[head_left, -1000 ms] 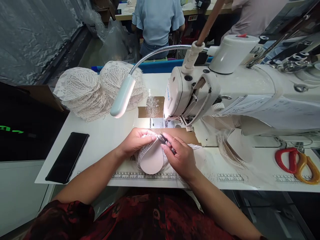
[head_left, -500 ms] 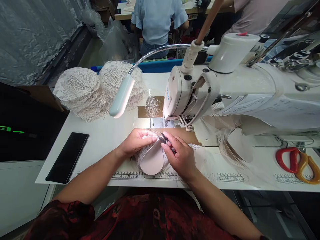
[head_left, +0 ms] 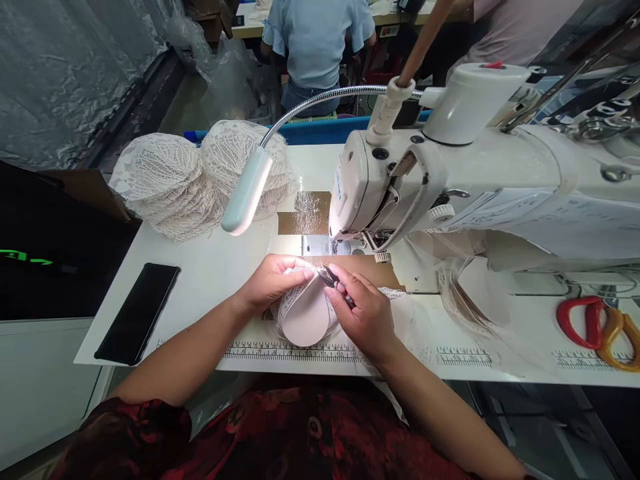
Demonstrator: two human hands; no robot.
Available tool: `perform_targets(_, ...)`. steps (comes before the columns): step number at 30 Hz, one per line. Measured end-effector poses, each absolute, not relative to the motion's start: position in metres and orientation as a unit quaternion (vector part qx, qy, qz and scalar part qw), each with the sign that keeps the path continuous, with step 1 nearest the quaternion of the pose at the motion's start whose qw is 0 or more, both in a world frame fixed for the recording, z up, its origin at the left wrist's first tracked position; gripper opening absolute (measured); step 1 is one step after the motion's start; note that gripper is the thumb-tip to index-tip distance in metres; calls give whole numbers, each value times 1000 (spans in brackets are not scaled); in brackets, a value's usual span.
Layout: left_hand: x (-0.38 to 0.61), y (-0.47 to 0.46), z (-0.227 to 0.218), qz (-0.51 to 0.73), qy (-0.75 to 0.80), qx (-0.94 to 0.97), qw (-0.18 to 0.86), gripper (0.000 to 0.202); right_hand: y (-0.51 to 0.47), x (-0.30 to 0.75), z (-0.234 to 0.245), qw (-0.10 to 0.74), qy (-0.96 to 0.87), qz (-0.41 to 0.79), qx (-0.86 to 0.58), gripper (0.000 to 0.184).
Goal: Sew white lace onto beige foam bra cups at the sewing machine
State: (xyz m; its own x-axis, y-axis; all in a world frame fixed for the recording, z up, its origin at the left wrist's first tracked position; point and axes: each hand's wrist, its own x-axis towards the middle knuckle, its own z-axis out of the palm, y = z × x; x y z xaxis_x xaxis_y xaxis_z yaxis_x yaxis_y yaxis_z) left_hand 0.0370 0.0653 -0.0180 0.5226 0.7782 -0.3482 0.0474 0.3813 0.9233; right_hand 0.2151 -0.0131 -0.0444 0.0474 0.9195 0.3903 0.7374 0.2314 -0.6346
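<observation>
In front of the sewing machine (head_left: pixel 395 187), my left hand (head_left: pixel 274 281) pinches the upper edge of a lace-trimmed fabric cup (head_left: pixel 306 320). The cup is pale and rounded, and its lower part rests over the table's printed ruler. My right hand (head_left: pixel 364 312) is closed around small dark thread snips (head_left: pixel 330 277). Their blades point left and meet the cup's edge close to my left fingertips. The closed-looking tips are partly hidden against the lace. More lace (head_left: pixel 393 293) trails out to the right of my right hand.
Stacked lace cups (head_left: pixel 157 180) stand at the back left, behind a black phone (head_left: pixel 137 313). A lamp (head_left: pixel 247 190) hangs over the table. More cup pieces (head_left: pixel 475 293) and red-and-orange-handled scissors (head_left: pixel 595 327) lie at right. A person in blue (head_left: pixel 317 47) sits beyond.
The snips' blades stood apart before and now look closed at the cup's edge. Both hands keep nearly the same place; the whole view has shifted slightly.
</observation>
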Motion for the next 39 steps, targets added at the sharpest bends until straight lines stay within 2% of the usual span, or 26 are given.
perform_targets(39,37,65,-18,250,406,492,728,20,-12,213,-46,406,-694,74,-590,31)
